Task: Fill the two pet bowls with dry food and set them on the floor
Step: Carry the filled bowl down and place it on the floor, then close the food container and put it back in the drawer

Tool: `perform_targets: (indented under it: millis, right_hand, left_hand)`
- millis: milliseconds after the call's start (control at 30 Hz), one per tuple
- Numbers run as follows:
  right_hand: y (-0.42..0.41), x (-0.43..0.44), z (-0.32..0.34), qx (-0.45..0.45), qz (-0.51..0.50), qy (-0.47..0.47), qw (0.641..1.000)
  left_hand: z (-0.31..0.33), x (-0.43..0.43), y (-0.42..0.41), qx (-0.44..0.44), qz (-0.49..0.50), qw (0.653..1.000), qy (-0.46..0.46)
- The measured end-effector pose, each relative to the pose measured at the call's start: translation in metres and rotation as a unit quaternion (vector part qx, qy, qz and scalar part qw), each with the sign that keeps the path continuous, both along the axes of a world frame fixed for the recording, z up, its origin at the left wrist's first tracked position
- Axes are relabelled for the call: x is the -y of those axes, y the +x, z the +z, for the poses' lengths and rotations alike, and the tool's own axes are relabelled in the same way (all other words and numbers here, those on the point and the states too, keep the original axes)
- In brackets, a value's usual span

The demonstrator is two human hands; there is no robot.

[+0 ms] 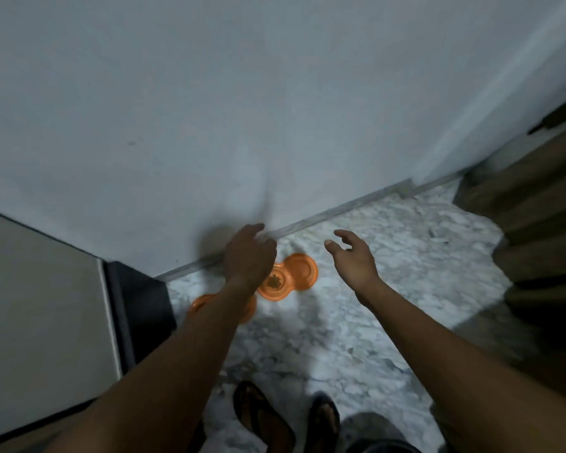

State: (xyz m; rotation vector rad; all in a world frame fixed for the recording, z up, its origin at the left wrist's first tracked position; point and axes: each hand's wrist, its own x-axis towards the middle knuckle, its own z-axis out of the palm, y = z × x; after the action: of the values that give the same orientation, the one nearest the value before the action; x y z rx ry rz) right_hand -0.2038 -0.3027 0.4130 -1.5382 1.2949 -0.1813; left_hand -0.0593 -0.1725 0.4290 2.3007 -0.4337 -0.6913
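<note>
Two orange double pet bowls lie on the marble floor by the wall. The right bowl shows brown dry food in its near well; its far well looks bare. The left bowl is mostly hidden under my left forearm. My left hand hovers above the bowls with fingers apart, holding nothing. Off to the right of the bowls is my right hand, also open and empty, palm turned inward.
A white wall with a skirting strip runs behind the bowls. A pale cabinet or appliance with a dark side stands at the left. Brown wooden steps or furniture are at the right. My sandalled feet stand on the floor below.
</note>
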Motion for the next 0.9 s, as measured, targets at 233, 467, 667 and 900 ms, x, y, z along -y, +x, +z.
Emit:
perform_targets:
  millis: [233, 467, 667, 900]
  right_hand:
    - [-0.045, -0.071, 0.172, 0.066, -0.042, -0.038, 0.996]
    - [-0.087, -0.165, 0.278, 0.150, -0.053, -0.039, 0.986]
    - [-0.088, -0.246, 0.343, 0.193, -0.005, -0.058, 0.979]
    - [-0.045, -0.371, 0.391, 0.217, 0.071, -0.075, 0.971]
  left_hand:
    - [0.173, -0.066, -0.026, 0.085, -0.107, 0.990, -0.040]
    - [0.284, -0.169, -0.075, 0.120, -0.090, 0.984, -0.095]
    - [0.342, -0.271, -0.090, 0.150, -0.060, 0.982, -0.097]
    - [0.387, -0.407, -0.063, 0.206, -0.051, 0.973, -0.089]
